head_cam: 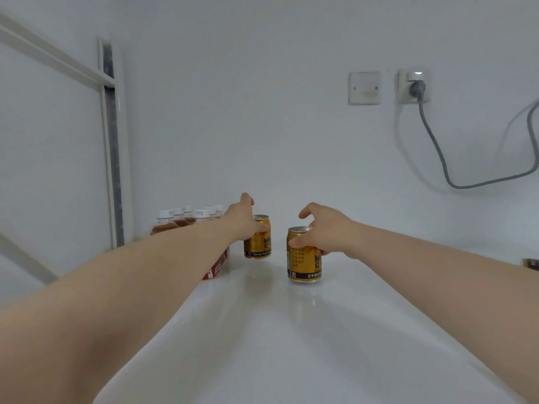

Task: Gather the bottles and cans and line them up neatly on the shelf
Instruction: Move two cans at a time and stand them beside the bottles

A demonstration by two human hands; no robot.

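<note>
Two gold cans stand upright on the white shelf. My left hand grips the farther gold can from its left side, fingers wrapped behind it. My right hand grips the nearer gold can near its top, thumb on the front and fingers curled over the rim. Several tea bottles with white caps and red labels stand in rows at the left end of the shelf, partly hidden behind my left forearm.
A white wall rises behind the shelf, with a switch plate and a socket whose grey cable loops down to the right. A white frame post stands at the left. A small dark object lies at the right edge.
</note>
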